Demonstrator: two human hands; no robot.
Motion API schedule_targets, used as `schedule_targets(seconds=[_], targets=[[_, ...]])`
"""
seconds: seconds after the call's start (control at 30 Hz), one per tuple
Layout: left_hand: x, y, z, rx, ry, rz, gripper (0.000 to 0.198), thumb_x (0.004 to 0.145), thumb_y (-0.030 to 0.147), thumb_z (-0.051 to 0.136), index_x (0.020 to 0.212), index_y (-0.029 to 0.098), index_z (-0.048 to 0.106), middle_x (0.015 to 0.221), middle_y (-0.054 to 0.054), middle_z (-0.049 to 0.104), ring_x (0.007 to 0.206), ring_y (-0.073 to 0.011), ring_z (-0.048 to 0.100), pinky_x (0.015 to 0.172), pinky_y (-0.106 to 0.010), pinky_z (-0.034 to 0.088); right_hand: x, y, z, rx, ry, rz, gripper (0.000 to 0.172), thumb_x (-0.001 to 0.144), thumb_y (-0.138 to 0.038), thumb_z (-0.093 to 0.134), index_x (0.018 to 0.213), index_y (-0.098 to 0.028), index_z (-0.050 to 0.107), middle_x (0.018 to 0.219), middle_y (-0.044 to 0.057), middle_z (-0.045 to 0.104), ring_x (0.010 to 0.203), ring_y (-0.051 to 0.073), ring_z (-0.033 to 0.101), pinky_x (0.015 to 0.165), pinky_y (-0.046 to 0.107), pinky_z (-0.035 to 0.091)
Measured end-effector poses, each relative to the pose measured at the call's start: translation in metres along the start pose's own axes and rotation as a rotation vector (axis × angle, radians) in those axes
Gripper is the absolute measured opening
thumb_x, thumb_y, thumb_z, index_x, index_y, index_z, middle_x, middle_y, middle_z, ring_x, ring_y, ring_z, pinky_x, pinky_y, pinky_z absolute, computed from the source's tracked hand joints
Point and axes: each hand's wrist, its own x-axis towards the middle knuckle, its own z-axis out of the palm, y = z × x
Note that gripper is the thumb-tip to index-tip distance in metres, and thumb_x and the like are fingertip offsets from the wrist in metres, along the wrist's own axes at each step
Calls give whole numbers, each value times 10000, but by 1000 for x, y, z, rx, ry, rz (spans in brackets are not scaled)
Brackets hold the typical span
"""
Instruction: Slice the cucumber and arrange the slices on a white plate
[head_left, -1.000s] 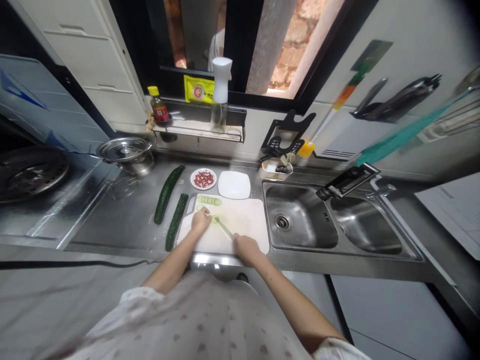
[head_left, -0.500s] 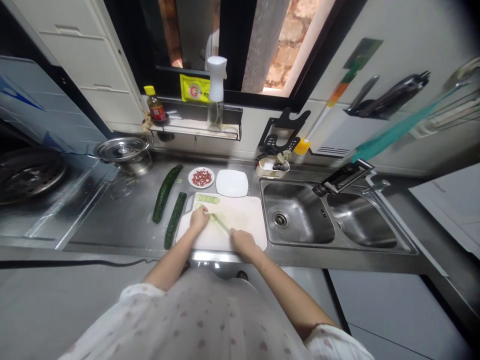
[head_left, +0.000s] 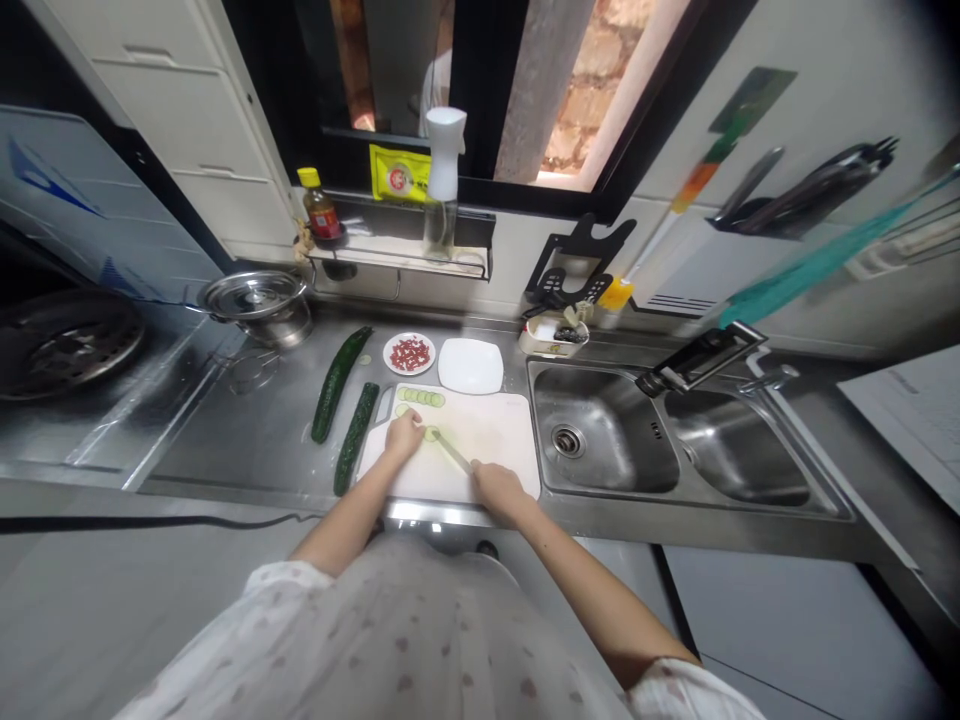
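My right hand point(head_left: 497, 490) is closed round the handle of a knife point(head_left: 454, 456), whose blade points up and left over the white cutting board point(head_left: 487, 440). The knife's tip meets a single cucumber slice point(head_left: 430, 434) lying on the board. Just left of that slice is my left hand point(head_left: 405, 436), its fingers bent together; whatever they pinch is too small to make out. A row of overlapping cucumber slices point(head_left: 421, 398) lies along the board's top left, and another slice shows partly above my left hand. Two whole cucumbers, a longer one point(head_left: 339, 385) and a shorter one point(head_left: 355, 440), rest left of the board.
Behind the board stand a plate of chopped red pieces point(head_left: 409, 354) and a white square plate point(head_left: 471, 367). A double sink point(head_left: 607, 440) with a black faucet point(head_left: 697, 360) lies right. A lidded steel pot point(head_left: 262, 300) is at the left, below a shelf with bottles point(head_left: 442, 185).
The whole view has shifted slightly. The knife's tip has moved a little relative to the slice beneath it. My left hand stays near the same spot on the board.
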Motion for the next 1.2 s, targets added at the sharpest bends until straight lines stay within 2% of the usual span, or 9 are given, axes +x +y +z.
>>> schedule_targets(seconds=[0.3,0.8,1.2], targets=[[3,0,1,6,-3,-16,211,771,252,624,979,216,620,871,-44,700,891,-201,641,776,-253,421,11,-5,-1,11,18,1,319,932,-166,313,1137,-136,556,992,164,675,923,248,656,724,327,466],[1,1,-1,7,-6,-15,209,777,251,606,983,219,619,866,-43,700,899,-202,636,768,-256,424,-2,0,-2,6,-18,17,251,902,-159,404,1105,-157,552,979,144,676,904,223,660,701,290,453],[4,-1,3,24,9,-1,188,777,258,614,961,221,618,878,-42,696,871,-198,639,739,-252,426,9,-8,-11,13,-7,11,323,918,-139,327,1133,-130,568,1009,169,679,943,255,659,732,338,478]])
